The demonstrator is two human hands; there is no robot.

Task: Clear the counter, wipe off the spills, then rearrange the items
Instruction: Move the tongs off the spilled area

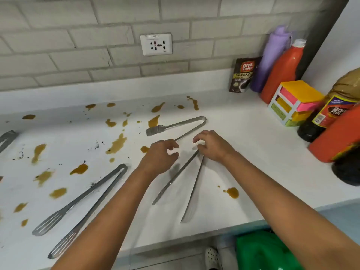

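Although both hands are already over the white counter (243, 123), the job looks barely begun, judging by how much lies on it. Brown spills (116, 145) are scattered across the left and middle of the surface, with one more patch (232, 192) near the front edge on the right, and none looks wiped.

Three pairs of metal tongs are plainly out: one (180, 126) just beyond the hands, a long pair (81, 203) to the near left, and a third (183, 184) lying under the hands with its tips pointing toward the near edge. A grey utensil (6, 138) shows at the far left edge.

The right hand (212, 146) has its fingers curled at the joined end of the near tongs and appears to pinch it. The left hand (160, 157) hovers beside it with fingers loosely bent; whether it touches anything cannot be told.

A coffee pouch (243, 75), bottles (282, 75) and a small coloured drawer box (294, 102) stand along the right side. Clearing, wiping and rearranging all seem still to come.
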